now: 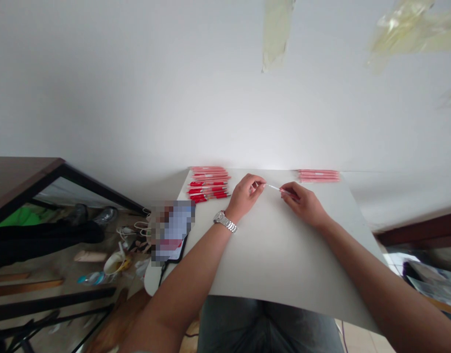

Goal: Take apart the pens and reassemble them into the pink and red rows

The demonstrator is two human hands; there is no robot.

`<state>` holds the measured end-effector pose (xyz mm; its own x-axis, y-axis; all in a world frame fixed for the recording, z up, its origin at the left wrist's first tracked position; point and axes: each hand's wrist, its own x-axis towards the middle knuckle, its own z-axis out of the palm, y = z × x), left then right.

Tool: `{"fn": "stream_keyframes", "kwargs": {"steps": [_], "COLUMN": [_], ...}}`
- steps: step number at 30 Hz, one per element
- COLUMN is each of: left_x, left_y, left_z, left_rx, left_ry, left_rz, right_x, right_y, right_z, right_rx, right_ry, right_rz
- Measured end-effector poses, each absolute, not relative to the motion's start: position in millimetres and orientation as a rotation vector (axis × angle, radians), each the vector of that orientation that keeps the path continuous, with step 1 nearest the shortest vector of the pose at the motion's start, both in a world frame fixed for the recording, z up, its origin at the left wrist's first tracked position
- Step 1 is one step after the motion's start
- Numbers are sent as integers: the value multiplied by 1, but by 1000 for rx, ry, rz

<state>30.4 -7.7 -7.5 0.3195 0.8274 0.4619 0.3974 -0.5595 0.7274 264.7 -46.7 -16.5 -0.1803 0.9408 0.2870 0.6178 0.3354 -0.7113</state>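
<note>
Between my two hands, above the white table, stretches a thin whitish stick [273, 187] that looks like a pen refill. My left hand [246, 192], with a metal watch on its wrist, pinches the stick's left end. Closed around its other end is my right hand [298, 200], whose fingers hide part of it; a bit of red shows there. Several red pens [209, 190] lie side by side to the left of my left hand. Behind them are slim pink sticks [209, 172]. More pink sticks [319, 175] lie in a row beyond my right hand.
The white table [277, 264] stands against a wall with yellowed tape [278, 34]. A phone [175, 233], partly blurred out, sits at the table's left edge with a cable. On the floor at left are a bottle [92, 279], a cup [114, 263] and another person's shoes [105, 215].
</note>
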Motion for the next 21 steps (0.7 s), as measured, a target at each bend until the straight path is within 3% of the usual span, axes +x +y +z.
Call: {"fn": "stream_keyframes", "kwargs": {"steps": [21], "left_x": [28], "left_y": [-1], "left_z": [-15], "left_rx": [1855], "left_ry": [1161], "left_rz": [1323], "right_x": [269], "right_y": [-42], "right_z": [-22], "right_rx": [-1401], "right_ry": [-1824], "right_rz": [544]}}
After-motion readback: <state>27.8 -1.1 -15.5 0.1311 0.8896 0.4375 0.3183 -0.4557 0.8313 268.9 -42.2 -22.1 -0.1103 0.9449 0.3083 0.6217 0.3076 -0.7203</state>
